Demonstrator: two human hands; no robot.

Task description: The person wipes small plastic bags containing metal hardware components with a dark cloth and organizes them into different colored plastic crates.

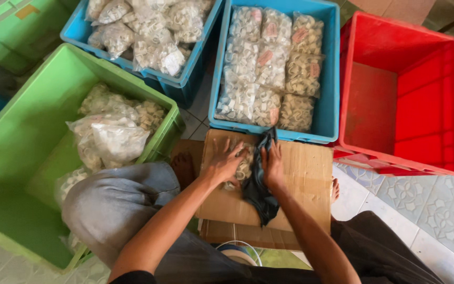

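Patterned floor tiles [426, 205] carry a flat cardboard sheet [311, 168] ringed by crates: a blue crate [332, 105] holds neat rows of filled bags, a red crate [400, 94] stands bare inside. On the cardboard, the left hand [222, 163] presses with fingers spread on a clear bag of small rings [244, 167], while the right hand [273, 167] presses a dark cloth [258, 194] beside it. Many bags look done already; whether this one is sealed is hidden under the hands.

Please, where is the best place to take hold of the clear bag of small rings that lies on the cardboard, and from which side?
Probably the bag of rings is best gripped at its far end, coming from above: it lies flat on the cardboard, the left hand covers its near left part, and the dark cloth under the right hand borders its right.
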